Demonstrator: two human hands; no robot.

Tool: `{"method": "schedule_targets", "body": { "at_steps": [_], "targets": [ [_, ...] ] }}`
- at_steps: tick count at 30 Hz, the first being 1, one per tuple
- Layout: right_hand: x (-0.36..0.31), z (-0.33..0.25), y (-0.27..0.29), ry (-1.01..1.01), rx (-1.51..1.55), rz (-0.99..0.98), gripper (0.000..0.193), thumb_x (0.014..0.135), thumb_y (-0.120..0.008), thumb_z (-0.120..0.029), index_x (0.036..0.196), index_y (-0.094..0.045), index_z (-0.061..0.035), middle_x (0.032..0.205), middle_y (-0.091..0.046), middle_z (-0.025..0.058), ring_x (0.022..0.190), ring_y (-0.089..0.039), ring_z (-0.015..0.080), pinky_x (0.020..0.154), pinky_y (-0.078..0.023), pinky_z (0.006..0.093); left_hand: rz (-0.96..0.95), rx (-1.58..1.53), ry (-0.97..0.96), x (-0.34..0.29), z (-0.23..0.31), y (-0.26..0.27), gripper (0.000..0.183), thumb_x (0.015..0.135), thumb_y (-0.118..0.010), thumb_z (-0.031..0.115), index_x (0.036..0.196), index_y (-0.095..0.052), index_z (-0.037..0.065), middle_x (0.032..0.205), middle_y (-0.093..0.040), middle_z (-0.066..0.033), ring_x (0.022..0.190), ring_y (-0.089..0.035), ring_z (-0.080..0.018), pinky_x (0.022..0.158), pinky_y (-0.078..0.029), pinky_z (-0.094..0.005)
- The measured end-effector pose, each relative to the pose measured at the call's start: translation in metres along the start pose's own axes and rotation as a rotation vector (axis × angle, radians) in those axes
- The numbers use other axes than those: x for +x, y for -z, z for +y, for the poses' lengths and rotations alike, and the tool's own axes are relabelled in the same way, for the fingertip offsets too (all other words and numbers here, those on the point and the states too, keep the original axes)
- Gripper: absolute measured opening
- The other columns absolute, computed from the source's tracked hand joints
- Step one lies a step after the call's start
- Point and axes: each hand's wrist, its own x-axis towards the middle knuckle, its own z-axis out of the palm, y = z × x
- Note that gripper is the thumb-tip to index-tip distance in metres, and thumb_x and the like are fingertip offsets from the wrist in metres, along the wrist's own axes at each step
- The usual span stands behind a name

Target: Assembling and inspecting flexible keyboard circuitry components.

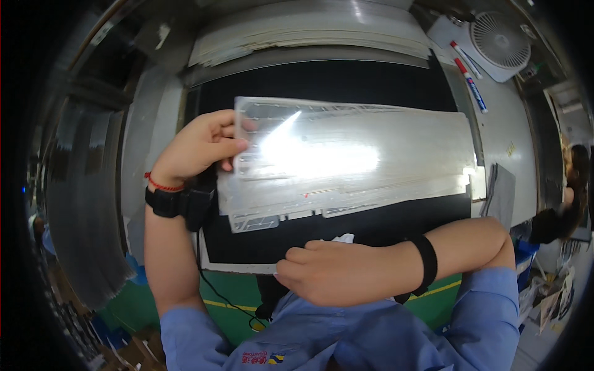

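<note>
My left hand [204,145] is closed on the left edge of a thin, shiny, see-through sheet [371,133], thumb in front and fingertips visible through it. Bright glare covers the sheet's middle. Beneath it, more thin sheets [278,201] lie overlapped and slightly fanned, with cut-out shapes along their near edge. They rest on a black mat [396,216]. Near the table's front edge my right hand [328,272] is curled shut, and a crumpled white wipe [345,238] pokes out beyond its fingers. Whether that wipe is cloth or paper cannot be told.
A stack of large sheets [309,43] lies behind the mat. At the right stand a white fan [500,40] and several marker pens [473,89], with a grey cloth [500,191] nearer me. Large sheets [86,204] hang or stack at the left. A black cable [207,278] trails from my left wrist.
</note>
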Motion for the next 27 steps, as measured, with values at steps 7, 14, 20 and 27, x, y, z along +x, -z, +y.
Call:
{"method": "schedule_targets", "body": {
  "at_steps": [7, 14, 20, 27],
  "targets": [
    [-0.004, 0.004, -0.007, 0.007, -0.03, 0.057, 0.016, 0.081, -0.06, -0.013, 0.075, -0.065, 0.0016, 0.087, -0.052, 0.0081, 0.083, -0.052, 0.0197, 0.064, -0.043, 0.0298, 0.237, -0.166, -0.061, 0.019, -0.011, 0.004, 0.027, 0.104, -0.053, 0.02, 0.121, -0.058, 0.001, 0.075, -0.063, 0.0022, 0.054, -0.055, -0.0015, 0.046, -0.041, -0.0137],
    [-0.004, 0.004, -0.011, 0.031, -0.048, 0.12, 0.016, 0.08, -0.061, -0.013, 0.074, -0.065, 0.001, 0.085, -0.053, 0.0083, 0.081, -0.052, 0.0195, 0.063, -0.043, 0.0291, 0.376, -0.33, -0.273, 0.024, -0.031, 0.023, 0.03, 0.105, -0.05, 0.024, 0.123, -0.057, 0.001, 0.094, -0.066, -0.0036, 0.058, -0.054, -0.0019, 0.048, -0.04, -0.0131],
    [-0.001, 0.005, 0.002, -0.01, -0.046, -0.011, 0.017, 0.082, -0.06, -0.012, 0.084, -0.065, 0.0038, 0.085, -0.053, 0.0105, 0.082, -0.054, 0.0221, 0.064, -0.046, 0.0313, 0.57, -0.543, -0.311, 0.027, -0.009, 0.011, 0.044, 0.106, -0.049, 0.022, 0.141, -0.042, -0.003, 0.12, -0.063, -0.0113, 0.09, -0.06, -0.0064, 0.067, -0.046, -0.0122],
    [0.004, 0.021, 0.055, -0.38, -0.177, 0.076, 0.031, 0.085, -0.057, -0.005, 0.112, -0.061, 0.01, 0.097, -0.057, 0.0158, 0.092, -0.058, 0.0305, 0.08, -0.051, 0.0382, 0.406, 0.411, -0.21, 0.01, -0.013, 0.013, 0.053, 0.078, -0.081, 0.015, 0.127, -0.063, 0.005, 0.112, -0.065, -0.0042, 0.096, -0.055, -0.0132, 0.084, -0.046, -0.0275]
  ]
}}
